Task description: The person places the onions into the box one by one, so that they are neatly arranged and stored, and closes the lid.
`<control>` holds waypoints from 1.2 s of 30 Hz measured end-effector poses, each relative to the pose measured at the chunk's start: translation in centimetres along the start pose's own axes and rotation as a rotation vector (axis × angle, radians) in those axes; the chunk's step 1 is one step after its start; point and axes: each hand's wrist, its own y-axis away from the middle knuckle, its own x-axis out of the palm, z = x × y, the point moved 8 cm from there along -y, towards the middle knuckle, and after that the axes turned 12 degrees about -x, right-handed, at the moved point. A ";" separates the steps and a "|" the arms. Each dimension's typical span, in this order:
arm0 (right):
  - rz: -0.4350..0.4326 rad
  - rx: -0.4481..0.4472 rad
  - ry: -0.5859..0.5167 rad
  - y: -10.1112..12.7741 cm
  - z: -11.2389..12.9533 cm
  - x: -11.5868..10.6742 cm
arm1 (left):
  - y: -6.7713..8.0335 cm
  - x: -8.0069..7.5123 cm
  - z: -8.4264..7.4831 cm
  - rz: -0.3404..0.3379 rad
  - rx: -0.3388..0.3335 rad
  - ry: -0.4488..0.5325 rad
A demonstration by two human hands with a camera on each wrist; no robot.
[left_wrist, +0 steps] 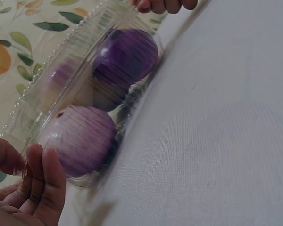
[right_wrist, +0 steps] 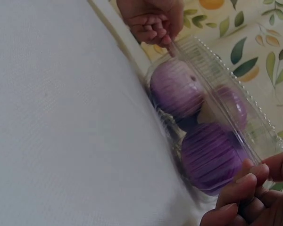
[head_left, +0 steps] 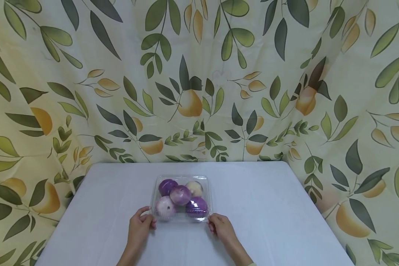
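A clear plastic clamshell box [head_left: 183, 218] rests on the table, its lid down over several round, onion-like pieces. Most are purple or pale purple, such as the dark purple one [left_wrist: 126, 56] and the pale one [left_wrist: 80, 139]; a cream-coloured one [head_left: 195, 187] lies at the back right. At the box's front left corner, my left hand [head_left: 141, 226] pinches the rim between thumb and fingers. My right hand [head_left: 222, 226] pinches the rim at the front right corner, as the right wrist view shows with its fingers [right_wrist: 240, 190].
A white cloth covers the table [head_left: 269, 210], which stretches to both sides of the box. Behind it and along both sides hangs a curtain [head_left: 199, 140] printed with leaves and orange fruit.
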 end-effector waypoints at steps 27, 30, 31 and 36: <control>0.030 -0.029 0.011 -0.5 0.0 0.4 | 0.1 -0.3 -0.1 -0.025 0.061 -0.012; 0.034 -0.030 -0.007 -0.7 0.1 0.3 | 0.0 -0.2 -0.1 -0.009 0.048 0.018; 0.033 -0.031 -0.006 -0.9 0.0 0.3 | 0.0 -0.1 -0.1 -0.004 0.036 0.038; 0.028 -0.035 -0.011 -1.2 -0.4 -0.3 | 0.0 0.2 0.3 0.015 -0.048 0.119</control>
